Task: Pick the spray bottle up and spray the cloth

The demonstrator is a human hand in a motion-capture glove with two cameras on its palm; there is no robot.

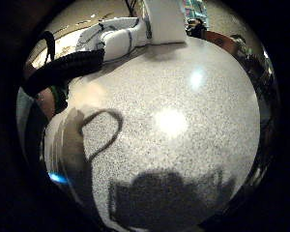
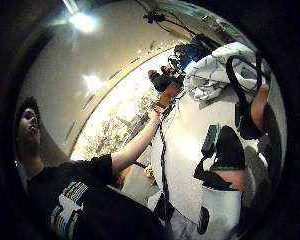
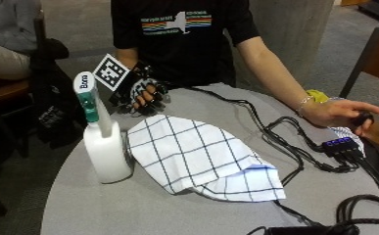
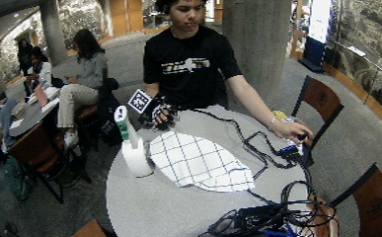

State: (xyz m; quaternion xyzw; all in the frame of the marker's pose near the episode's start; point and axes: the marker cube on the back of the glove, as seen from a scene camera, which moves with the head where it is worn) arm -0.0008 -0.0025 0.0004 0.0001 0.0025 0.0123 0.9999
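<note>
My gloved right hand (image 3: 143, 94) hangs at the far edge of the table (image 3: 143, 210), close to my body, with the fingers (image 3: 151, 100) loosely curled downward and holding nothing. The spray bottle (image 3: 104, 147) stands upright well in front of that hand, touching or just beside the near edge of the checked cloth (image 3: 199, 156), which lies spread flat in the middle of the table. My bare left hand (image 3: 339, 113) is out to the other side, by a small box (image 3: 341, 145) with cables (image 3: 273, 137), well apart from both.

The step in hand, as I judge it, is the reach. To do it well I should come forward and across to the bottle's neck below the green collar, wrap the fingers around it so one finger can get at the trigger, and lift straight up so the tall, narrow body does not tip. The nozzle looks turned away from the cloth, so I will probably need to swing it round before squeezing.

The outside view gives the whole layout: hand, bottle, cloth. The little finger side palm view shows only bare speckled table (image 1: 183, 121) under my palm, which confirms nothing is in my grasp. The thumb side palm view catches the bottle (image 2: 220, 200) and the bunched cloth (image 2: 215, 72) beyond it, but not how they sit against each other.
</note>
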